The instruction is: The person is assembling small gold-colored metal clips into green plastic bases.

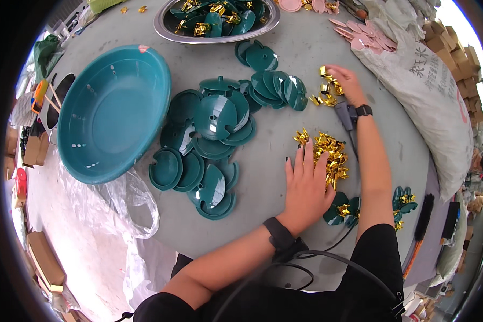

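Observation:
My left hand (305, 185) lies on the table with its fingers stretched apart, the fingertips and thumb beside a heap of small shiny gold pieces (335, 155). Farther off, my right hand (346, 83) curls around a smaller cluster of gold pieces (327, 91); some show at its fingertips, and its lower fingers are partly hidden. Below the right wrist lies a grey corded device (345, 115). Glossy dark green notched discs (214, 116) are piled left of my hands, with a fanned row (278, 88) near the right hand's cluster.
An oval metal tray (163, 29) at the back holds green discs with gold pieces. A large teal basin (112, 107) stands at left. A white woven sack (429, 96) leans at right, near pink discs (365, 36). Green-and-gold assemblies (341, 209) lie by my right forearm. A black cable (354, 263) crosses my lap.

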The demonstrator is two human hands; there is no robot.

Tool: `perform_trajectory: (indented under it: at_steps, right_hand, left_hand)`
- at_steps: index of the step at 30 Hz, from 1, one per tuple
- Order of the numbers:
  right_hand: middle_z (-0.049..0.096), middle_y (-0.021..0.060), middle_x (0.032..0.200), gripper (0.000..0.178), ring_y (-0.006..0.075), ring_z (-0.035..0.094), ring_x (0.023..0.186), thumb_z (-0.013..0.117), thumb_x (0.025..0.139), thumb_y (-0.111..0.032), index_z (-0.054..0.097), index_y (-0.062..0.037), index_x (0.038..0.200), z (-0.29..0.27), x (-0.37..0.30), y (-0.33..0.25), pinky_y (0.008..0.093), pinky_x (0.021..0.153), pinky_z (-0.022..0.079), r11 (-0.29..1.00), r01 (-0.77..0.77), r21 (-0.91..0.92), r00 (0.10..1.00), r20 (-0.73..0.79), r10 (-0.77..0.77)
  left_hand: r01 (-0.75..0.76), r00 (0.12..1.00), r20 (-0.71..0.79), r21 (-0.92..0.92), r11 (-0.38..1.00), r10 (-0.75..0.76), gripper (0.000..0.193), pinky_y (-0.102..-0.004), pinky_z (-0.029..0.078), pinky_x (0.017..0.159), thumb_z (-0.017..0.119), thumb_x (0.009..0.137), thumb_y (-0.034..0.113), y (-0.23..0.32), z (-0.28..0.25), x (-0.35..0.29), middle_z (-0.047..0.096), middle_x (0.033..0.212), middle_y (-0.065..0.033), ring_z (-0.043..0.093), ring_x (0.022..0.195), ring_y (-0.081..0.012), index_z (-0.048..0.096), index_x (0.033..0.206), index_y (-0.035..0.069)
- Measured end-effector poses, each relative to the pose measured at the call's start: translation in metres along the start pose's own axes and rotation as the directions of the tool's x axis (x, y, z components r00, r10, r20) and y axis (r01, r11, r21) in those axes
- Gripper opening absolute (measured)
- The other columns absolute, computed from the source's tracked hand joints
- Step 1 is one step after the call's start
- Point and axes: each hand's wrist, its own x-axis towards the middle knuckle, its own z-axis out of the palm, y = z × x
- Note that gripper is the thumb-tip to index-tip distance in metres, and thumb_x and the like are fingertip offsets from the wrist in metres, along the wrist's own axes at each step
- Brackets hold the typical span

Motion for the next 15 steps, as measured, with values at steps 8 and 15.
perform_trajectory:
  at_steps: [8, 15]
  right_hand:
    - [0.062, 0.0061, 0.1, 0.026, 0.0185, 0.051, 0.099, 0.067, 0.079, -0.022, 0.065, -0.0077, 0.101, 0.048, -0.043, -0.047, 0.0312, 0.091, 0.038, 0.952, 0.251, -0.176, 0.925, 0.334, -0.182]
    - [0.059, 0.0042, 0.095, 0.022, 0.0136, 0.053, 0.091, 0.064, 0.082, -0.02, 0.065, -0.0077, 0.101, 0.041, -0.085, -0.058, 0.0275, 0.083, 0.042, 0.993, -0.007, -0.117, 0.933, 0.357, 0.048]
  left_hand:
    - [0.005, 0.999, -0.038, -0.056, 0.998, -0.007, 0.065, -0.0574, 0.022, 0.099, 0.064, 0.07, 0.018, 0.0, 0.001, -0.002, 0.025, 0.138, -0.0245, 0.027, 0.126, -0.0406, 0.038, 0.127, 0.002]
    - [-0.039, 0.974, -0.225, -0.161, 0.986, 0.002, 0.056, -0.0513, 0.023, 0.098, 0.063, 0.069, 0.015, -0.005, 0.003, 0.001, 0.031, 0.133, -0.0212, 0.031, 0.121, -0.039, 0.044, 0.12, 0.006]
